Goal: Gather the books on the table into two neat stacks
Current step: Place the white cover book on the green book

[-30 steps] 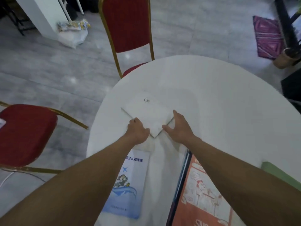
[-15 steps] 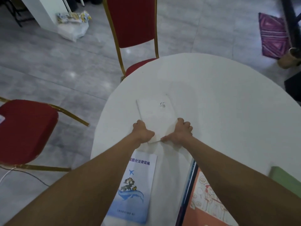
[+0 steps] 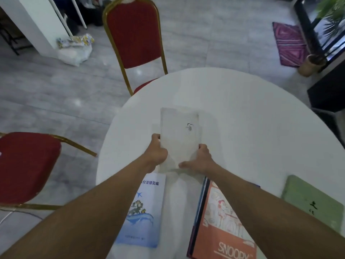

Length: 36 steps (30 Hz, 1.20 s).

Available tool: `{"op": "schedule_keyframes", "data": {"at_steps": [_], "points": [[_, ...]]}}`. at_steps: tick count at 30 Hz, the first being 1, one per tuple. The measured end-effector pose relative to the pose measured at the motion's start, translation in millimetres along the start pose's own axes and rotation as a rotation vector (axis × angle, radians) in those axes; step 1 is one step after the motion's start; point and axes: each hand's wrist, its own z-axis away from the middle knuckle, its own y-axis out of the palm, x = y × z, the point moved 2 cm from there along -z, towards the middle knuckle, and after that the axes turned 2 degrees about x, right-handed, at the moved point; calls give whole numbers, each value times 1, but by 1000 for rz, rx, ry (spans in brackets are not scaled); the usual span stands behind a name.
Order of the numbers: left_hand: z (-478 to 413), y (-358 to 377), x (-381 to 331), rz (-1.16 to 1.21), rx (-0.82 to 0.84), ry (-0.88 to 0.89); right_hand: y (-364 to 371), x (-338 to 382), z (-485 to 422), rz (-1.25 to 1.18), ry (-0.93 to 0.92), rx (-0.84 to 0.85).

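Observation:
A white book [image 3: 178, 135] with a small dark emblem is held in the middle of the round white table [image 3: 252, 131]. My left hand [image 3: 155, 152] grips its left edge near the bottom. My right hand [image 3: 200, 160] grips its lower right corner, thumb on the cover. Its near end seems raised off the table. Closer to me lies a white and blue book [image 3: 144, 212] with a whale picture. An orange Snoopy book [image 3: 222, 225] lies to its right on top of a dark book [image 3: 198, 208]. A green book [image 3: 313, 204] lies at the right edge.
A red chair with a gold frame [image 3: 133, 36] stands at the table's far side, another red chair [image 3: 24, 165] at the left. On the grey floor are a white plastic bag [image 3: 74, 51], a purple mat [image 3: 289, 43] and a potted plant [image 3: 311, 64].
Both hands turned the white book from a diagonal lie to square with me and drew it closer. The right hand changed from flat on the book to gripping it.

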Motion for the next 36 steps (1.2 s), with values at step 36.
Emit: {"op": "schedule_keyframes", "data": {"at_steps": [36], "points": [[139, 398, -6, -1040, 347, 429, -172, -363, 179, -145, 307, -431]]}}
